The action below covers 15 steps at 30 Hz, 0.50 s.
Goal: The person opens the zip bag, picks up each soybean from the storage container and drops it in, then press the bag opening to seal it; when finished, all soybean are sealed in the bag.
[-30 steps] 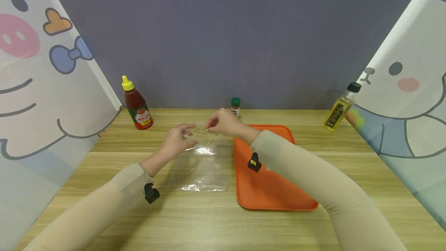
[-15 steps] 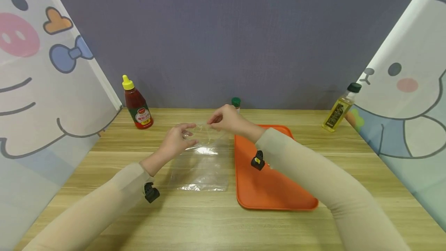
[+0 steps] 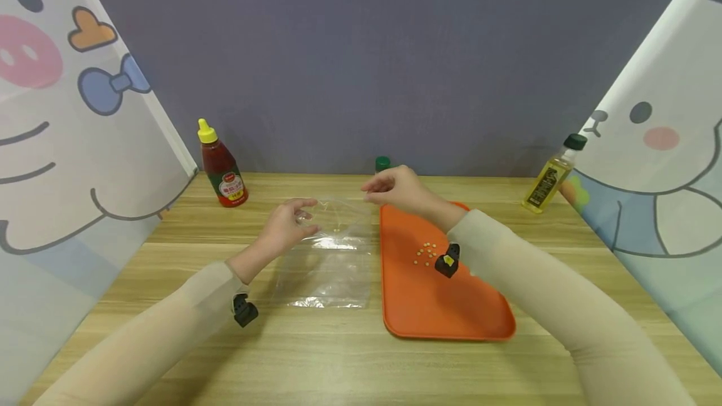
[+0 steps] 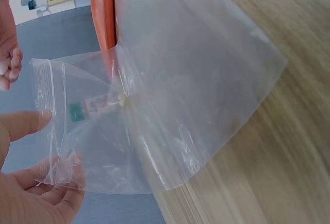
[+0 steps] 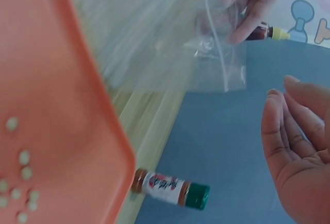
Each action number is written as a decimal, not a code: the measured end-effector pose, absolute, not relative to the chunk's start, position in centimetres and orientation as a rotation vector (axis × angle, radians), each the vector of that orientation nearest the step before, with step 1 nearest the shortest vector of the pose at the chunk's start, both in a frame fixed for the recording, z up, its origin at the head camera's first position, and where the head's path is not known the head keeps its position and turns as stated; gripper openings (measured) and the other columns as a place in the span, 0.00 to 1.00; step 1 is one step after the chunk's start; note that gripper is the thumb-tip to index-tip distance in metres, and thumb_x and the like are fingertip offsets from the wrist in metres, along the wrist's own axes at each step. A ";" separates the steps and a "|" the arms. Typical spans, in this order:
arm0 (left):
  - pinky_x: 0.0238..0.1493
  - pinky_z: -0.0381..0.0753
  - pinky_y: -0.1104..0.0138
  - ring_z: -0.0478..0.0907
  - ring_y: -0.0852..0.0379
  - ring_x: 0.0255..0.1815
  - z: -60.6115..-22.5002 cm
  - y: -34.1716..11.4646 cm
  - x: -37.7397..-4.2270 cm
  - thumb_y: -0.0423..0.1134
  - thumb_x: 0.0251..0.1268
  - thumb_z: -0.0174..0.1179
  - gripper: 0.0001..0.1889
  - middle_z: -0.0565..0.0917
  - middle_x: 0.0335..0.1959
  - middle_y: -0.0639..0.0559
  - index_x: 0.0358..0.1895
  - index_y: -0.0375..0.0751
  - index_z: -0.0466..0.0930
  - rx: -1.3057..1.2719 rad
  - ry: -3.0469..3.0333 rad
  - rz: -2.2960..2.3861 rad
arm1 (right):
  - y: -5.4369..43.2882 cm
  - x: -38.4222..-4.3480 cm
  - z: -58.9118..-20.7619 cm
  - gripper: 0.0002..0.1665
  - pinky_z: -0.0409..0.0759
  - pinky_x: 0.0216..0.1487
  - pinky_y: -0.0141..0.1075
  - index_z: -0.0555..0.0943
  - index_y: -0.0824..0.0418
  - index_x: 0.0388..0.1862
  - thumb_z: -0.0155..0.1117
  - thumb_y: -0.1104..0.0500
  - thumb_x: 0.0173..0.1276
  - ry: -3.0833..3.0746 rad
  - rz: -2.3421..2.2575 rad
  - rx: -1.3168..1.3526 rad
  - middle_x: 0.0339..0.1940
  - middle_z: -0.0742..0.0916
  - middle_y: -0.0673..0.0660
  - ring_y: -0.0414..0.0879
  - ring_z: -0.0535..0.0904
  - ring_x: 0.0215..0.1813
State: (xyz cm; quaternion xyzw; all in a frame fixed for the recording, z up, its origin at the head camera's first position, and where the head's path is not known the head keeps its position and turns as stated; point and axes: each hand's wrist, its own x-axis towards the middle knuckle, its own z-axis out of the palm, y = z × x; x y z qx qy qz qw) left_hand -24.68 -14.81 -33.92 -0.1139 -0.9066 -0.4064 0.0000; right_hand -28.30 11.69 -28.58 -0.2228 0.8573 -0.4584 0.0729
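Observation:
A clear zip bag (image 3: 324, 274) lies on the table with its mouth end raised, and my left hand (image 3: 284, 227) holds that end between thumb and fingers. A few small pale round pellets, like soybeans (image 4: 122, 99), sit inside the bag. To the right, an orange tray (image 3: 429, 312) bears several more loose pellets (image 3: 427, 252). My right hand (image 3: 403, 193) hovers over the tray's far left corner, apart from the bag. Its fingers are loosely bent, and nothing shows between them in the right wrist view.
A ketchup bottle (image 3: 224, 174) with a yellow cap stands at the back left. Behind my right hand is a small green-capped spice jar (image 5: 165, 187). An oil bottle (image 3: 547, 180) stands at the back right. Panels enclose the table (image 3: 316, 362).
My right hand has moved right, from the bag's mouth to above the tray, uncovering the pellets there. Pellets now show inside the bag. My left hand has stayed put.

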 end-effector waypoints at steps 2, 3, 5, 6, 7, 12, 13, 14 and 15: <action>0.46 0.85 0.59 0.80 0.41 0.50 -33.9 -14.8 -24.6 0.33 0.56 0.68 0.31 0.79 0.56 0.33 0.65 0.36 0.71 -0.361 -2.852 -1.275 | 12.5 -28.2 -28.8 0.12 0.85 0.44 0.39 0.86 0.58 0.45 0.70 0.61 0.62 2.572 -1.379 -0.672 0.43 0.89 0.59 0.47 0.85 0.43; 0.46 0.85 0.59 0.80 0.41 0.50 -33.9 -14.8 -24.6 0.33 0.56 0.68 0.31 0.79 0.56 0.33 0.66 0.36 0.71 -0.358 -2.854 -1.279 | 13.0 -28.2 -28.9 0.12 0.85 0.45 0.38 0.86 0.58 0.45 0.70 0.61 0.62 2.573 -1.376 -0.665 0.44 0.89 0.59 0.47 0.85 0.44; 0.46 0.85 0.59 0.80 0.40 0.51 -34.0 -14.8 -24.7 0.33 0.56 0.68 0.32 0.79 0.56 0.33 0.66 0.36 0.70 -0.362 -2.855 -1.278 | 14.0 -28.0 -29.3 0.13 0.85 0.46 0.40 0.86 0.59 0.46 0.70 0.61 0.62 2.578 -1.358 -0.652 0.44 0.89 0.60 0.50 0.85 0.45; 0.46 0.85 0.59 0.80 0.40 0.51 -34.1 -14.8 -24.7 0.33 0.56 0.68 0.31 0.79 0.56 0.33 0.66 0.36 0.70 -0.366 -2.854 -1.275 | 14.6 -27.9 -29.5 0.13 0.85 0.46 0.40 0.86 0.59 0.47 0.70 0.61 0.62 2.581 -1.346 -0.640 0.43 0.89 0.60 0.50 0.85 0.44; 0.46 0.85 0.59 0.80 0.40 0.51 -34.1 -14.8 -24.7 0.33 0.56 0.68 0.31 0.79 0.56 0.33 0.66 0.36 0.70 -0.363 -2.854 -1.273 | 15.1 -27.9 -29.8 0.14 0.85 0.46 0.41 0.86 0.60 0.47 0.70 0.60 0.62 2.589 -1.330 -0.627 0.43 0.89 0.60 0.50 0.85 0.44; 0.46 0.85 0.59 0.80 0.40 0.52 -34.2 -14.8 -24.8 0.33 0.56 0.68 0.32 0.78 0.57 0.34 0.66 0.36 0.70 -0.350 -2.850 -1.274 | 17.7 -27.4 -30.8 0.14 0.84 0.47 0.42 0.85 0.61 0.47 0.70 0.59 0.63 2.620 -1.227 -0.535 0.43 0.89 0.59 0.48 0.84 0.43; 0.46 0.85 0.59 0.80 0.40 0.52 -34.2 -14.8 -24.8 0.33 0.56 0.69 0.32 0.78 0.58 0.34 0.66 0.37 0.70 -0.343 -2.850 -1.276 | 18.1 -27.2 -31.0 0.14 0.84 0.48 0.43 0.85 0.62 0.47 0.69 0.59 0.63 2.622 -1.209 -0.522 0.43 0.89 0.59 0.47 0.84 0.44; 0.46 0.85 0.59 0.80 0.40 0.52 -34.2 -14.8 -24.8 0.33 0.56 0.69 0.32 0.77 0.59 0.35 0.66 0.36 0.70 -0.342 -2.849 -1.279 | 18.5 -27.1 -31.2 0.14 0.84 0.48 0.43 0.85 0.62 0.47 0.69 0.59 0.63 2.622 -1.194 -0.514 0.44 0.89 0.60 0.47 0.84 0.44; 0.46 0.85 0.59 0.80 0.40 0.52 -34.2 -14.8 -24.8 0.33 0.56 0.69 0.32 0.77 0.59 0.35 0.66 0.37 0.70 -0.338 -2.848 -1.283 | 19.0 -27.0 -31.5 0.14 0.84 0.49 0.45 0.85 0.63 0.47 0.69 0.59 0.63 2.612 -1.191 -0.506 0.44 0.88 0.61 0.47 0.84 0.44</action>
